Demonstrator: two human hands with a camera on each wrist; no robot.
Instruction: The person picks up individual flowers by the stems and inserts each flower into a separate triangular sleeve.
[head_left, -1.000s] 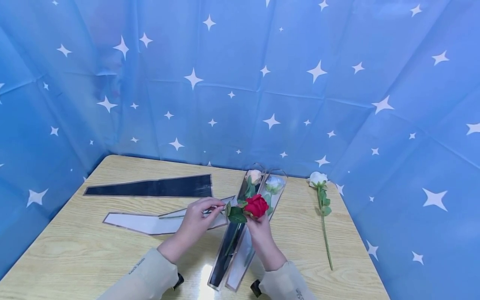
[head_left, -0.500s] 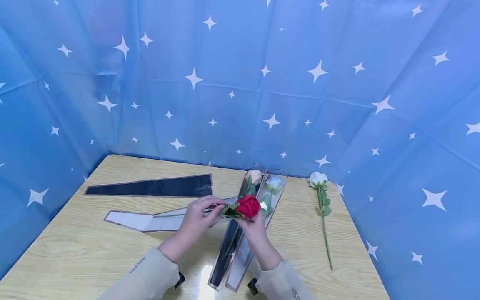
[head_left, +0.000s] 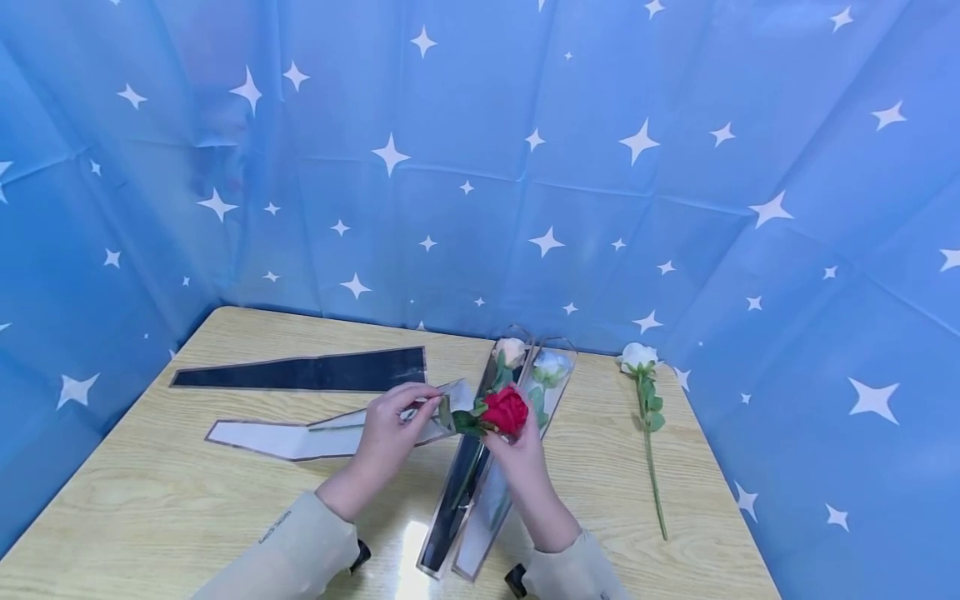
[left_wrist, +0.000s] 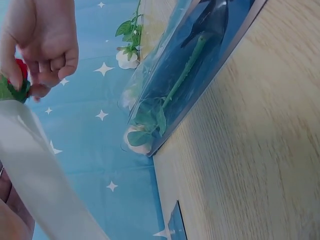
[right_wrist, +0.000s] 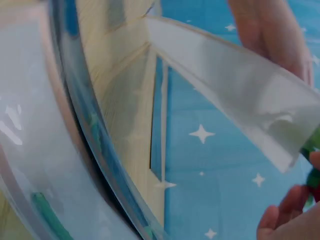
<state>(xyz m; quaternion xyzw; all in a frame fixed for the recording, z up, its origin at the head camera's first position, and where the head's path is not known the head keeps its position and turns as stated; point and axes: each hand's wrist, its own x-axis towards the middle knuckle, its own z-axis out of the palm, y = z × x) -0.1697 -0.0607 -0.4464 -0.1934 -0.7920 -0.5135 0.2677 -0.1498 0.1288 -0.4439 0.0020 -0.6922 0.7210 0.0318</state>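
Observation:
My right hand point(head_left: 521, 458) holds a red artificial rose point(head_left: 505, 410) just under its bloom. The rose's stem runs left into a white, clear-fronted flower sleeve point(head_left: 258, 437), while the bloom and some leaves stay outside the mouth. At that mouth my left hand point(head_left: 393, 421) pinches the sleeve's edge between thumb and fingers. In the right wrist view, the sleeve point(right_wrist: 220, 75) slopes upward from the table with green leaves at its end. The left wrist view shows the right hand point(left_wrist: 50, 45) at the red bloom, partly hidden behind the sleeve.
Below the hands lie a black sleeve point(head_left: 442, 533) with a pale pink rose point(head_left: 510, 352) and a white sleeve point(head_left: 476, 546) with a whitish rose point(head_left: 551, 365). A flat black sleeve point(head_left: 300, 372) lies back left. One unwrapped white rose point(head_left: 638, 357) lies on the right.
The red rose moved left, its stem sliding deeper into the white sleeve, then shifted slightly back right. My left hand stays at the sleeve's mouth, which now stands more raised.

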